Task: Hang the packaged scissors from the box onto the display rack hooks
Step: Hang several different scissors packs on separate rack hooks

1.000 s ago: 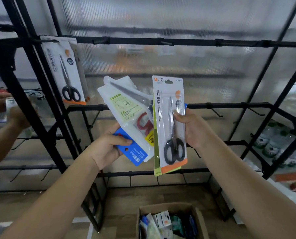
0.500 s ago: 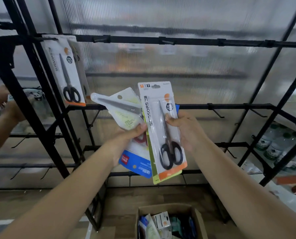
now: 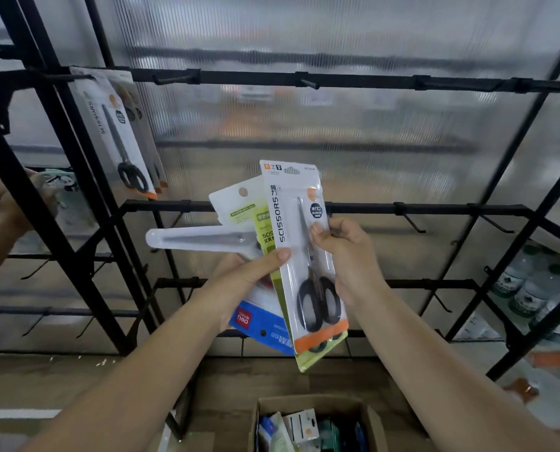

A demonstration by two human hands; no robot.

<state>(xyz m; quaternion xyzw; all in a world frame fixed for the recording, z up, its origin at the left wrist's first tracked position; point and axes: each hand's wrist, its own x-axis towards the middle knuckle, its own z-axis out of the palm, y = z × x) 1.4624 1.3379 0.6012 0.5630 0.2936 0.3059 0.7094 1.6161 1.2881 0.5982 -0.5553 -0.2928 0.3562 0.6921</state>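
Pinching the scissors pack (image 3: 300, 256), right hand (image 3: 347, 259) thumb in front.

A ribbed translucent plastic wall panel (image 3: 353, 132) lets in soft, hazy daylight, with blurred shapes showing through it. Below runs a wood-patterned plank floor (image 3: 37, 380). Clear plastic water bottles (image 3: 529, 288) stand clustered at the far right.

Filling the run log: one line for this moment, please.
left hand: holds fanned packs | right hand: pinches black-handled scissors pack | hooks: pack not hung
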